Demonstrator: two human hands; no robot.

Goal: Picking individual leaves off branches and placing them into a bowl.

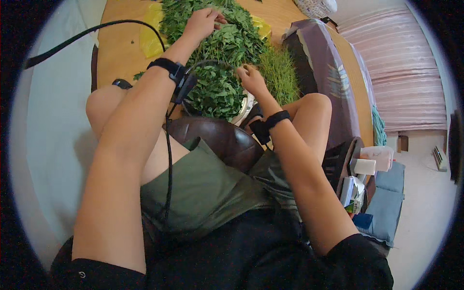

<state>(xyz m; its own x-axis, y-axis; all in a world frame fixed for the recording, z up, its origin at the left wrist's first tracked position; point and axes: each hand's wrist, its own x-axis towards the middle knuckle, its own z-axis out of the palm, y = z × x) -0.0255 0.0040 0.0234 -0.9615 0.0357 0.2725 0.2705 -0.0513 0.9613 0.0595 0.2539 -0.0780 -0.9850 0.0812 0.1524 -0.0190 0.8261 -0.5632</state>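
A large heap of leafy green stalks [235, 43] lies on a yellow plastic sheet or bag [154, 30] on the wooden floor. My left hand [206, 23] is over the far part of this heap, its fingers bent. Closer to me, loose green leaves [215, 92] are piled in a round container [247, 107], whose pale rim shows at the right. My right hand [253, 79] is just above the right side of that pile, thumb and fingers drawn together. Whether either hand pinches a stalk is too small to tell. Bare thin green stems [281, 76] lie right of my right hand.
A brown leather-like seat [217, 139] is between my legs. Black cables [168, 163] run from my wrist straps. At right are a cloth-covered piece of furniture [326, 76] and a small table [348, 156] with paper rolls. A pale wall [54, 127] borders the left.
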